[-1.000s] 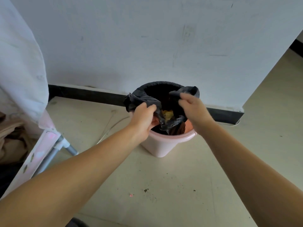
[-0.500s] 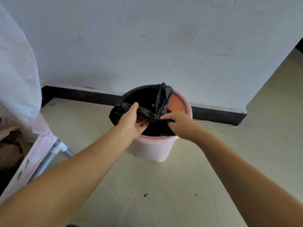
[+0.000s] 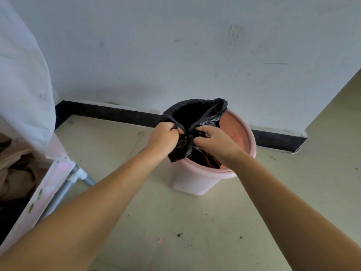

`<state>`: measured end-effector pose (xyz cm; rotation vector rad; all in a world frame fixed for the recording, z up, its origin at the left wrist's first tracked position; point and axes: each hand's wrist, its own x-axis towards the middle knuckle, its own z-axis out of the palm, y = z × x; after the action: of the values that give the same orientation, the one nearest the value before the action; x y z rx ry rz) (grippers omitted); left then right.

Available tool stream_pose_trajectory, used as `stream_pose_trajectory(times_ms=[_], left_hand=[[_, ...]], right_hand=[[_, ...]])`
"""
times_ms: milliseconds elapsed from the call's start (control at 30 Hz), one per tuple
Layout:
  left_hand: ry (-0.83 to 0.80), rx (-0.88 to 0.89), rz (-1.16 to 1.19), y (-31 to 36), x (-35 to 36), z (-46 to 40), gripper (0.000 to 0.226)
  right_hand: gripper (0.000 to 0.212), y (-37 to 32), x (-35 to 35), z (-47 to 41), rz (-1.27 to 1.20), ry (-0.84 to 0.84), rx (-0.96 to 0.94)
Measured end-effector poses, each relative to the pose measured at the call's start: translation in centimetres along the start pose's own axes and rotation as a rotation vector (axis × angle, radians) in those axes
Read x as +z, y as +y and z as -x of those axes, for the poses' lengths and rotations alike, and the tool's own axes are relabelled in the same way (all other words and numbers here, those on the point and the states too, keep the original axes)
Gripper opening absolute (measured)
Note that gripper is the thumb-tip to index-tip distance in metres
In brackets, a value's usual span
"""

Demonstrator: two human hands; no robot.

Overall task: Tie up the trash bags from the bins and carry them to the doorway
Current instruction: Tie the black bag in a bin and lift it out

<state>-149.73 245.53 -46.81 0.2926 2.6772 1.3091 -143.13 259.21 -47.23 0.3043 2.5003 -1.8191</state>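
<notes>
A pink plastic bin [image 3: 197, 180] stands on the floor against the white wall. A black trash bag [image 3: 192, 112] lines it; its far edge still hugs the back left of the rim, while the right side has come off and bares the bin's pink inside. My left hand [image 3: 164, 134] and my right hand [image 3: 213, 138] meet over the bin's near half, each clenched on a bunched piece of the bag's edge, knuckles almost touching. The bag's contents are mostly hidden behind the hands.
A black skirting board [image 3: 109, 112] runs along the wall foot. At the left stand a pink frame on grey metal legs [image 3: 58, 184] and hanging white fabric [image 3: 23, 79]. The wall ends at a corner on the right [image 3: 306, 132]. Dirt specks dot the beige floor [image 3: 178, 234].
Both hands have drawn the loosened bag edges together over the bin's near side. The bag has come off the right rim, and more of the bin's pink inside shows.
</notes>
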Motion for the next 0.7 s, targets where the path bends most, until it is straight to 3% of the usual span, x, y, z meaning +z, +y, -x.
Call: stream_pose_trajectory(times_ms=[67, 200, 333, 400, 600, 700], left_hand=[[-0.055, -0.01, -0.074, 0.3, -0.4, -0.1, 0.03], [-0.135, -0.124, 0.025, 1.0, -1.2, 0.2, 0.035], [-0.203, -0.267, 0.224, 0.8, -1.7, 0.0, 0.027], [-0.195, -0.337, 0.314, 0.4, -1.8, -0.3, 0.017], [-0.089, -0.424, 0.46, -1.8, -2.7, -1.1, 0.016], [-0.068, -0.505, 0.606, -2.7, -3.6, -1.2, 0.013]], right_hand=[[0.038, -0.3, 1.1, 0.0, 0.095, -0.139, -0.021], [0.07, -0.6, 3.0, -0.3, 0.234, -0.16, -0.082], [0.034, -0.2, 3.9, -0.7, 0.315, 0.004, -0.134], [0.025, 0.0, 4.0, -1.0, 0.335, 0.064, -0.141], [0.032, 0.3, 4.6, -1.2, 0.284, 0.065, -0.112], [0.037, 0.4, 4.4, -1.2, 0.205, -0.028, -0.087]])
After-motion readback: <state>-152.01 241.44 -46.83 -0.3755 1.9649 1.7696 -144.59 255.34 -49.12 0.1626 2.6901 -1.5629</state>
